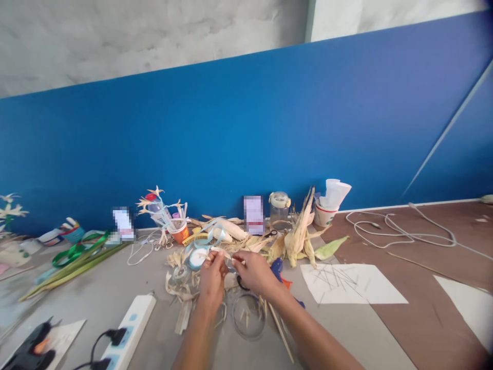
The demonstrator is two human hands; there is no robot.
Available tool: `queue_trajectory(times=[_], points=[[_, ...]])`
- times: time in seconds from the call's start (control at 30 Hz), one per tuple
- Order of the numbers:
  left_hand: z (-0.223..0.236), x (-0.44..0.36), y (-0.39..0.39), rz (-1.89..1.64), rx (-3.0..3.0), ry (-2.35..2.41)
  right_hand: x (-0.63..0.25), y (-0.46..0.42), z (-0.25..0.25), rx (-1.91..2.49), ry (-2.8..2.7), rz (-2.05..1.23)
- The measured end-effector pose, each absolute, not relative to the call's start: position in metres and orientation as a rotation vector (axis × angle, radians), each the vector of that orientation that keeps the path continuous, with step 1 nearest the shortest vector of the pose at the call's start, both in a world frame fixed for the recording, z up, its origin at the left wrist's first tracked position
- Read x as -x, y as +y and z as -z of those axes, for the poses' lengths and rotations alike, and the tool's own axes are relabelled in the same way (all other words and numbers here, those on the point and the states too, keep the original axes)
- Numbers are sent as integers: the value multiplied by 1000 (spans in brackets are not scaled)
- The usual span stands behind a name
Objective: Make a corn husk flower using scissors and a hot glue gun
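White power strip (pixel 130 331) lies left of the orange cup (pixel 179 234), nearer the camera. Right of the cup, left hand (pixel 213 272) pinches a pale strip (pixel 220 252); right hand (pixel 252 270) has fingertips closed at its other side, exact grip blurred. Farther right of the cup: lidded jar (pixel 280 211), dry husks (pixel 298 236), white paper (pixel 379 288) with thin sticks (pixel 339 277).

A slim, cream-coloured strip of dried husk (pixel 221 251), a little blurred, is pinched between the left hand (pixel 212 276) and right hand (pixel 252 271), above the desk (pixel 159 313).
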State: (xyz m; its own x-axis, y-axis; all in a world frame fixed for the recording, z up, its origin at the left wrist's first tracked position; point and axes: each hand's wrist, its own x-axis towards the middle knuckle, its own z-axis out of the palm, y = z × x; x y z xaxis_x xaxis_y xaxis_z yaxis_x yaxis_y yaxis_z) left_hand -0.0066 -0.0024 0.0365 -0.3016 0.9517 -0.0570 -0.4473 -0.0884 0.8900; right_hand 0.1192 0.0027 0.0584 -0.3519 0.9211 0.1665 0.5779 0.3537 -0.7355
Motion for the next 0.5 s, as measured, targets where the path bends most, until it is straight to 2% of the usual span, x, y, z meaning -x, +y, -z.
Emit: queue_trajectory(times=[0.1,0.23,0.5], points=[[-39,4,-4,-1617,-688,1055,-118,4,-61,1144,-1848,-1025],[-40,-2,-7,-1595,-664,1046,-111,7,-54,1153,-1665,-1130],[-40,-2,-9,-1548,-634,949,-123,13,-58,1301,-1692,-843]])
